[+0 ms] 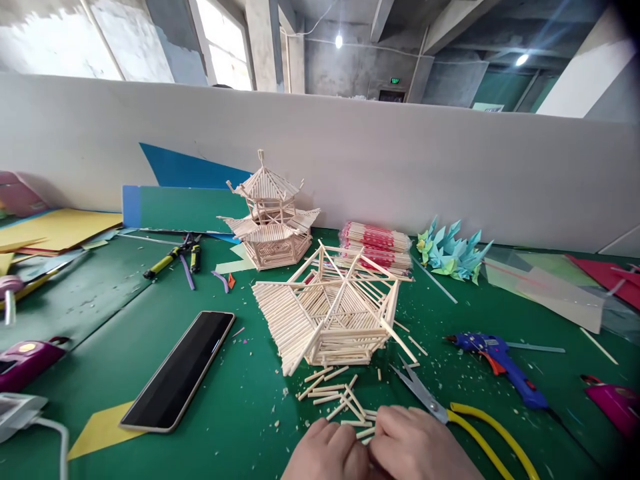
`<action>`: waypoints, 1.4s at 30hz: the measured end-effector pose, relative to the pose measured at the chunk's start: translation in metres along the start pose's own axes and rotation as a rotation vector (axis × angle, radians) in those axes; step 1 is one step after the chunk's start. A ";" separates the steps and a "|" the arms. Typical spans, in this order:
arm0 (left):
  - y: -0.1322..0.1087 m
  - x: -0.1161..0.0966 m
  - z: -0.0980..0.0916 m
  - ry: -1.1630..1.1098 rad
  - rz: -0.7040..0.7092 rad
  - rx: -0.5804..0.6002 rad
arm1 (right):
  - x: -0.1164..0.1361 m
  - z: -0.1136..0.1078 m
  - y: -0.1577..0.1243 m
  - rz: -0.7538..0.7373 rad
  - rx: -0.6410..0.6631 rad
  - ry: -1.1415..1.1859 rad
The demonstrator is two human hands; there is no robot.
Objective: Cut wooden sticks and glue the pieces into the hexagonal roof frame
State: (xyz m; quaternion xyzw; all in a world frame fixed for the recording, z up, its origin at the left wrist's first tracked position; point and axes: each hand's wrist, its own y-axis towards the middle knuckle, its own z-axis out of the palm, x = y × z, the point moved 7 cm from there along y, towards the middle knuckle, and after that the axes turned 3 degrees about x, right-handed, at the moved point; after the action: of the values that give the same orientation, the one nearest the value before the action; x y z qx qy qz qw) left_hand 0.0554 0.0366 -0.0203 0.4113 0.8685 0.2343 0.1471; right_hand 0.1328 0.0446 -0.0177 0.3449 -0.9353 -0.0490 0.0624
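**Cut sticks under two hands at the bench's near edge**

Green matting covers the bench [235,427], littered with pale splinters. At its near edge lie short cut sticks [333,395], thin, round, pale wood. Both the left hand [327,457] and right hand [417,447] curl close over them, apparently pinching one; the grip itself is hidden. A slip could scatter these light pieces or nudge the open-lattice stick frame [333,313] just beyond. Yellow-handled scissors [450,410] lie open beside the right hand, their blades a hazard.

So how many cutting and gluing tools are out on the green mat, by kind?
Yellow-handled scissors: 1
Blue glue gun: 1
Yellow-and-black pliers: 1
Total: 3
The right hand lies nearest the scissors.
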 end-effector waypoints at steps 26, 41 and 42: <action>0.014 0.021 0.018 -0.975 -0.645 0.459 | -0.036 -0.007 -0.004 0.436 -0.044 0.845; -0.001 0.017 0.045 -1.789 -1.115 0.381 | -0.048 0.012 -0.005 0.547 -0.100 1.303; -0.001 0.016 0.046 -1.821 -1.121 0.374 | -0.046 0.014 -0.004 0.552 -0.102 1.324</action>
State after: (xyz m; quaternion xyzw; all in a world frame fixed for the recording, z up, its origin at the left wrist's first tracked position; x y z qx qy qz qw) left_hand 0.0655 0.0614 -0.0609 -0.0084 0.5196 -0.3955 0.7573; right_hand 0.1681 0.0728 -0.0359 0.0500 -0.7509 0.1442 0.6426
